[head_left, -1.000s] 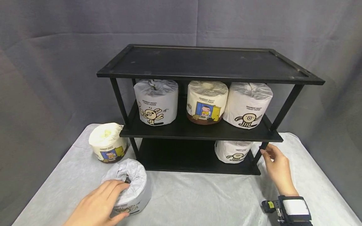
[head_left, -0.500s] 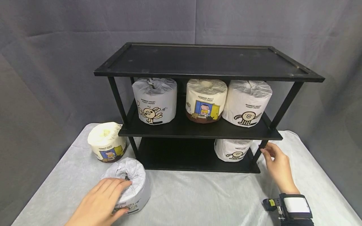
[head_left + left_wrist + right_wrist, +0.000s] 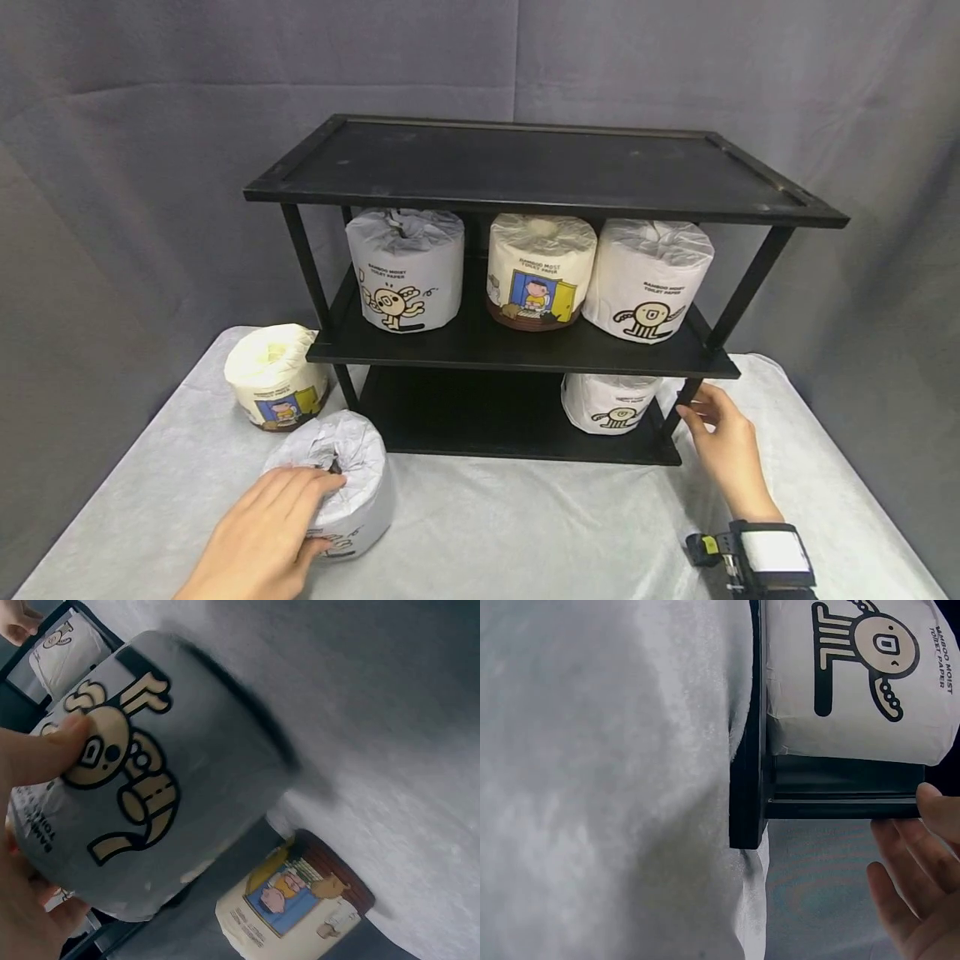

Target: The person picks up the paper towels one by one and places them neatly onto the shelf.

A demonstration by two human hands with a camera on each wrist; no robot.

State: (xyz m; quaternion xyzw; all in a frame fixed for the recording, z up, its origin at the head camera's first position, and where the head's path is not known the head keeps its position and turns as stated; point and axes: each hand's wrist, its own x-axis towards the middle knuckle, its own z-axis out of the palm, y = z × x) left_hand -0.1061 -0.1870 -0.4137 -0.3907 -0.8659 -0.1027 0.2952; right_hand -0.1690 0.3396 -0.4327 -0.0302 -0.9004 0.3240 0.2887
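My left hand [image 3: 266, 529] grips a white-wrapped toilet paper roll [image 3: 358, 492] at the front left, fingers over its top by the core hole. In the left wrist view, the thumb presses on the cartoon printed on that roll's side [image 3: 202, 765]. My right hand [image 3: 727, 446] pinches the right front post [image 3: 684, 404] of a black shelf rack, just under the middle shelf. Seen from the right wrist, the thumb lies on one side of the post [image 3: 840, 808] and the fingers on the other. Beside the post, a white toilet paper roll [image 3: 609, 406] stands on the bottom shelf.
Three rolls stand on the rack's middle shelf: a white one [image 3: 408, 271], a cream one [image 3: 538, 271] and another white one [image 3: 647, 283]. The rack's top board [image 3: 547, 167] overhangs them. A cream roll [image 3: 273, 375] stands on the cloth left of the rack.
The left thumb has drawn in against the roll, which sits slightly higher in the head view. The right hand stays at the post, its thumb closer in. The whole view has shifted a little.
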